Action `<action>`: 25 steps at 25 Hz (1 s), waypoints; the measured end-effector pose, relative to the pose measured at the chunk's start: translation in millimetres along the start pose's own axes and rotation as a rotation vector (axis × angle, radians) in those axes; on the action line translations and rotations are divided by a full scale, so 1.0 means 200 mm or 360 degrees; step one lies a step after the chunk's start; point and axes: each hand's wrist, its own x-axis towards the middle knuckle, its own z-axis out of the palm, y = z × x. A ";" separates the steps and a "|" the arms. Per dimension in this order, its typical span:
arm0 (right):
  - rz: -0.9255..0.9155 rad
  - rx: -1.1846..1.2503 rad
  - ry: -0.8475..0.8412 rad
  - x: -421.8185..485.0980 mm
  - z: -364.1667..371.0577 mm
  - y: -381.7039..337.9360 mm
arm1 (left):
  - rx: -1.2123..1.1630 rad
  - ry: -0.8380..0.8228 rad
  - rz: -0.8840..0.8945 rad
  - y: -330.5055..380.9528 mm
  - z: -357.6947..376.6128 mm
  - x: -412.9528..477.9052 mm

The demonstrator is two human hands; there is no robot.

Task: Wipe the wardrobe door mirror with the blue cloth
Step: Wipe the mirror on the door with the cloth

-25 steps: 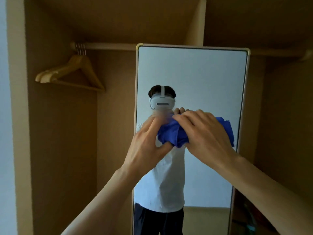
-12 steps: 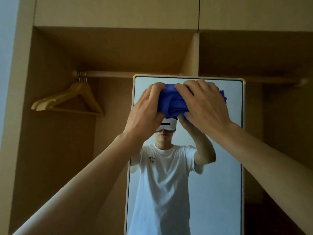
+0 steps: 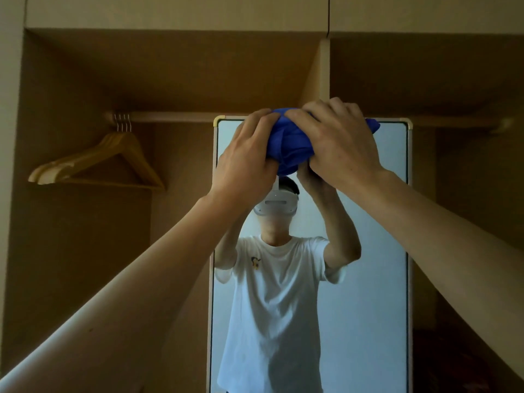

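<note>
A tall mirror (image 3: pixel 377 279) with a pale frame stands in the middle of the open wardrobe. A bunched blue cloth (image 3: pixel 289 146) is pressed against the glass at the mirror's top edge, near its middle. My left hand (image 3: pixel 246 163) grips the cloth from the left and my right hand (image 3: pixel 337 146) covers it from the right. A small corner of the cloth sticks out past my right hand. The mirror reflects a person in a white T-shirt with both arms raised.
Wooden hangers (image 3: pixel 99 163) hang from the rail (image 3: pixel 175 116) left of the mirror. A vertical divider (image 3: pixel 320 78) rises behind the mirror's top. Wardrobe walls enclose both sides, with closed upper cabinet doors (image 3: pixel 175 9) above.
Both hands carried the cloth upward along the glass, from mid-height to the mirror's top edge. The view tilted up with them.
</note>
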 end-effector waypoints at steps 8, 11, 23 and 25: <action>0.0027 0.0055 -0.0077 -0.20 0.02 -0.09 | -0.0015 0.0051 -0.0069 -0.01 0.10 -0.23; 0.0059 0.0045 -0.0068 -0.30 0.01 -0.13 | -0.0024 -0.0019 -0.0071 0.01 0.12 -0.33; 0.0164 0.0113 -0.0140 -0.71 -0.02 -0.34 | -0.0205 -0.0183 -0.0191 0.13 0.13 -0.74; 0.0189 0.0112 -0.0180 -0.79 -0.02 -0.37 | -0.0236 -0.0216 -0.0223 0.15 0.14 -0.81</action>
